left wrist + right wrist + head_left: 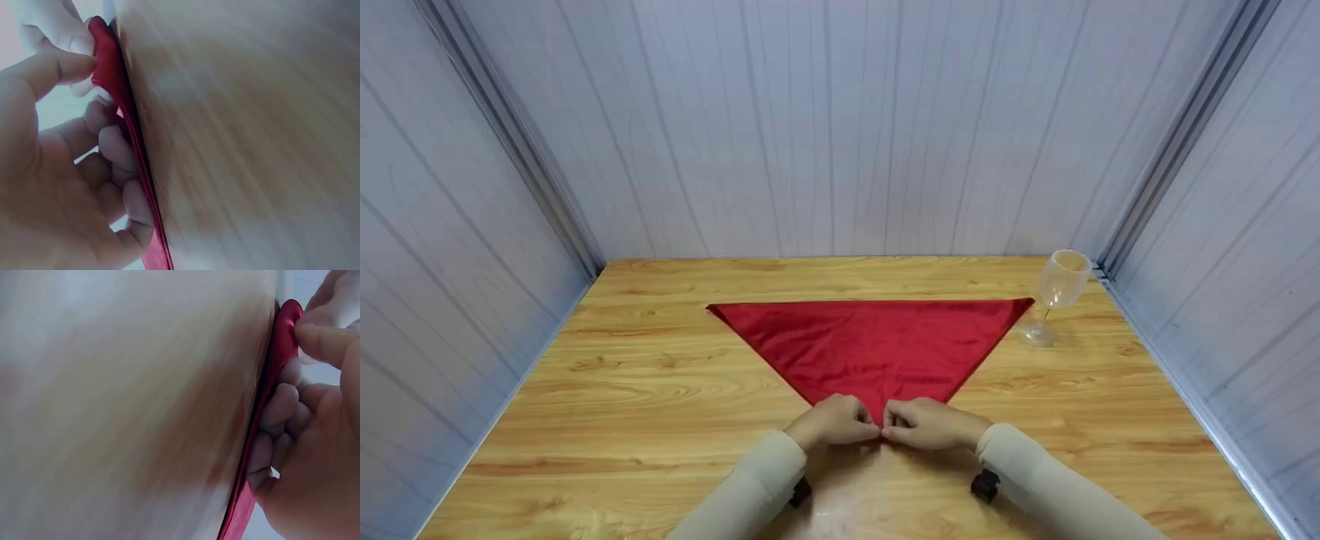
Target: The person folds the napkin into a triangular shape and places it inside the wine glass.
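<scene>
A red satin napkin [877,345] lies as a triangle on the wooden table, its long edge at the back and its point toward me. At that near point my left hand [836,420] and right hand [934,424] come together, thumbs almost touching. In the left wrist view the left thumb and fingers pinch the slightly lifted tip of the napkin [109,62], other fingers curled against its edge. The right wrist view has the right hand [320,416] likewise pinching the napkin tip [285,334]. The forefingers are partly hidden behind the cloth.
A clear stemmed wine glass [1063,281] stands upright by the napkin's back right corner. White panel walls [825,127] enclose the wooden table [660,390] at the back and both sides. Black wrist devices [985,486] sit under the sleeves.
</scene>
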Action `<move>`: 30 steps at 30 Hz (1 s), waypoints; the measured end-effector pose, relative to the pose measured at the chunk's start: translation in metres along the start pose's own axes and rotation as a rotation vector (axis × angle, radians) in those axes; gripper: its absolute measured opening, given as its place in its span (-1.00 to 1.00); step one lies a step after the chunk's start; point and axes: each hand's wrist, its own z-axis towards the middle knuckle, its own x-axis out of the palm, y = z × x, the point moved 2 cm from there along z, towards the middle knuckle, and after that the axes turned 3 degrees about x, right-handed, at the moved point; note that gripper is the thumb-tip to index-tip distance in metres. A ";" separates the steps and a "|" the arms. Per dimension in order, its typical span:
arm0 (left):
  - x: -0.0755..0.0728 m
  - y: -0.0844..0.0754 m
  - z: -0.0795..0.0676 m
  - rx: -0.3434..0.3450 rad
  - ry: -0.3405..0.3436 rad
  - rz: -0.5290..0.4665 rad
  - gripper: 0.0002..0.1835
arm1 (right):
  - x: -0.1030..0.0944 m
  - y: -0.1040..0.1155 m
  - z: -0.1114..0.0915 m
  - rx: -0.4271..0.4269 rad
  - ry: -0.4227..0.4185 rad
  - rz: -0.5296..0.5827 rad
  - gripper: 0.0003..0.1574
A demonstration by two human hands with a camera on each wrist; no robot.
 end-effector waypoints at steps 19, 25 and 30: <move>-0.004 0.001 -0.003 0.227 -0.125 0.068 -0.87 | -0.004 0.001 0.001 -0.094 -0.025 0.045 -0.94; -0.005 -0.004 -0.011 0.366 -0.118 0.420 -0.90 | -0.006 0.001 0.004 -0.069 0.001 0.029 -0.94; -0.002 -0.003 -0.014 0.378 -0.105 0.389 -0.78 | -0.006 0.001 0.004 -0.033 0.017 0.034 -0.97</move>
